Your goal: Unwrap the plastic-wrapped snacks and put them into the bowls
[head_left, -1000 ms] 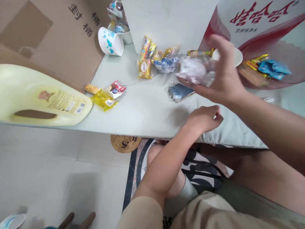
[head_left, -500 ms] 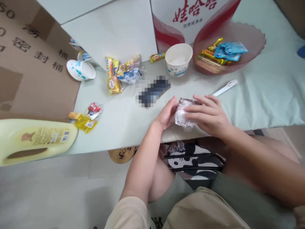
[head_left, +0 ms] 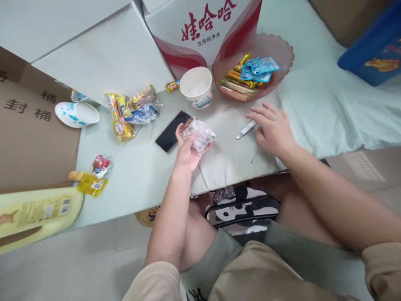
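Observation:
My left hand is closed around a small bundle wrapped in crinkled clear plastic, held just above the table. What lies inside the wrap is hard to make out; a brownish part shows at its upper left. My right hand is over a slim white utility knife, its fingers apart and slightly bent. Part of the knife is hidden beneath that hand, and I cannot tell whether they touch. Behind the bundle lies a black phone.
A white paper cup stands beside a pink bowl of snack packets. Snack packs, a tipped cup and torn wrappers lie left. Cartons line the back; a yellow jug lies at the left edge.
My right hand has let go of the plastic-wrapped bundle and moved right to the utility knife. My left hand keeps the bundle. The view has shifted to the right.

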`<move>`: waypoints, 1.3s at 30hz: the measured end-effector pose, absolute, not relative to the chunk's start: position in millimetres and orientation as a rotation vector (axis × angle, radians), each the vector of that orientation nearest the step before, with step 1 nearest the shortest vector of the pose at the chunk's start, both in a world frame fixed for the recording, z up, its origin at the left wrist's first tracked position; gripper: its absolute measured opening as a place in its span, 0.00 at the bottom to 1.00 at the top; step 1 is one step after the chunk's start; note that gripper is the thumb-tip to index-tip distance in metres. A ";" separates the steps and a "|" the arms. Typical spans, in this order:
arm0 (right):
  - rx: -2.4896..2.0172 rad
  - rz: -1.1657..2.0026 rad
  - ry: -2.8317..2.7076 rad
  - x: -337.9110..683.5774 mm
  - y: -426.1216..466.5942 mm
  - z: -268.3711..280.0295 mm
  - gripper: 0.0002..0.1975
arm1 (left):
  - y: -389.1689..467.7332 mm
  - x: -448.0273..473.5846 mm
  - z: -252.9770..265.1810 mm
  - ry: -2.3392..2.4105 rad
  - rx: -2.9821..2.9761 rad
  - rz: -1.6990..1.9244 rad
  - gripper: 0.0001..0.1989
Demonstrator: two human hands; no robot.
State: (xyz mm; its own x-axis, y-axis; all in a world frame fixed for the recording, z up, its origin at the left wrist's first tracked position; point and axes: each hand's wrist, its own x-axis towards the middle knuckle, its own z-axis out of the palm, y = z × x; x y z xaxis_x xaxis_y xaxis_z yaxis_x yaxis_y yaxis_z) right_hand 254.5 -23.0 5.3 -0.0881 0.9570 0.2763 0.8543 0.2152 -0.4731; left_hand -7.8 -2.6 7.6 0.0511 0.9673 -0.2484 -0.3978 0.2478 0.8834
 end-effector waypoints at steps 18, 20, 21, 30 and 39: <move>-1.448 0.717 -2.008 181.8 -40.1 17.8 0.18 | -19.4 -11.5 -8.2 1.222 1.321 1.248 0.44; -1.471 0.712 -2.013 181.0 -40.2 15.3 0.18 | -18.7 -14.2 -1.6 1.180 1.166 1.315 0.44; -1.493 0.706 -2.022 183.0 -40.2 14.6 0.18 | -17.8 -16.8 2.1 1.153 1.080 1.358 0.44; -1.923 0.394 -1.945 222.0 -30.8 18.0 0.16 | -21.9 -13.3 7.3 1.126 0.910 1.338 0.32; -1.556 0.412 -1.999 220.2 -35.7 8.1 0.22 | -23.2 -20.3 12.7 1.175 1.666 1.132 0.37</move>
